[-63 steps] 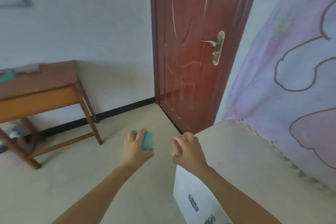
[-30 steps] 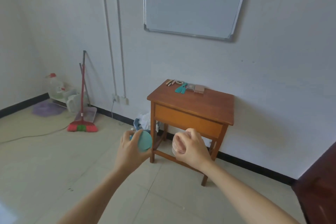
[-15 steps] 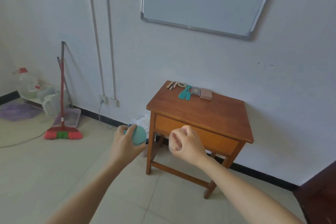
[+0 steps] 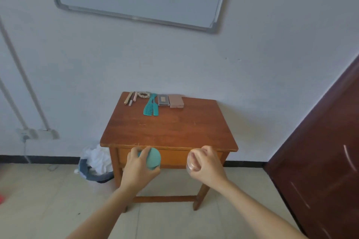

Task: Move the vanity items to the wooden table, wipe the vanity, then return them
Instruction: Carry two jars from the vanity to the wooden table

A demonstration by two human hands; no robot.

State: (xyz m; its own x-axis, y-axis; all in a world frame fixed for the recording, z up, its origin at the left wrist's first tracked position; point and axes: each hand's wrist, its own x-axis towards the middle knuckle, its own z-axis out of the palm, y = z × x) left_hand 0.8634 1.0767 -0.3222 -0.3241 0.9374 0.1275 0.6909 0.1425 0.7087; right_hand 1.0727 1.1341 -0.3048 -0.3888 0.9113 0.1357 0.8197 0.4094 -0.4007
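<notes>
Two bare hands hover before a wooden bench (image 4: 167, 132). The left hand (image 4: 138, 168) has its fingers wrapped around a round teal container (image 4: 153, 158); the right hand (image 4: 206, 165) grips a clear jar (image 4: 191, 163). Teal combs (image 4: 151, 107) lie at the bench's far edge.

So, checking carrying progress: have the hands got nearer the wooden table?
Yes. Both hands now sit right before the wooden table front edge, closer than earlier.

combs (image 4: 151, 107) on table (image 4: 169, 132) rear, bin (image 4: 95, 163) left of table
</notes>
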